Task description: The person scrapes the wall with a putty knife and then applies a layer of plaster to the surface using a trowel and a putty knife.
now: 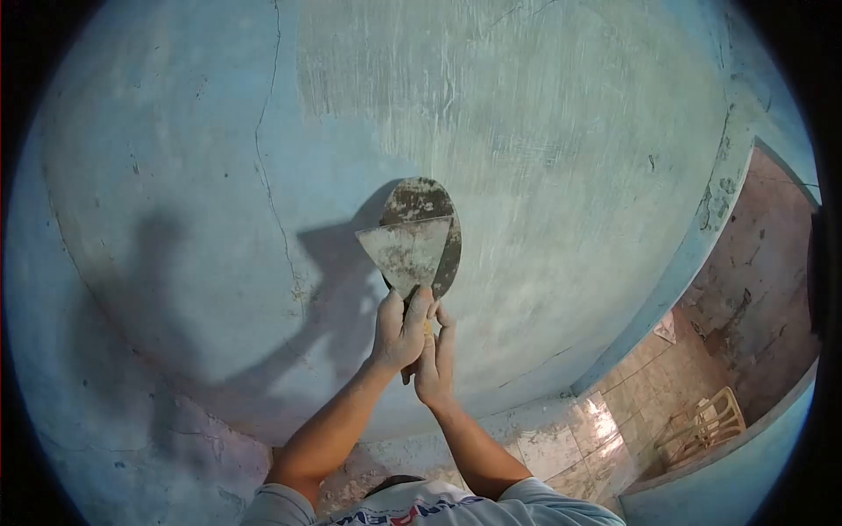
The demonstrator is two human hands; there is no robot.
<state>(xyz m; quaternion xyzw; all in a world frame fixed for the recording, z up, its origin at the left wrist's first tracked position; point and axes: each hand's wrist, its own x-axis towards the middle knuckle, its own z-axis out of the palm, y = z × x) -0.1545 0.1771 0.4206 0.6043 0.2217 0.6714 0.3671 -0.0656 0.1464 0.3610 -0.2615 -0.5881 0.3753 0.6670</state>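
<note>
Both my hands are raised in front of a blue plastered wall (175, 175). My left hand (399, 333) grips the handle of a triangular putty knife (408, 250), blade up and smeared with filler. Behind the blade stands a round, dirty metal plate (430, 206), and my right hand (436, 355) holds it from below, pressed against my left hand. The tools cast a dark shadow on the wall to their left.
A long crack (267, 158) runs down the wall left of the tools. A paler skimmed patch (491, 96) covers the upper wall. At lower right lie a tiled floor (561, 443), a wooden chair (706, 421) and a reddish wall (763, 280).
</note>
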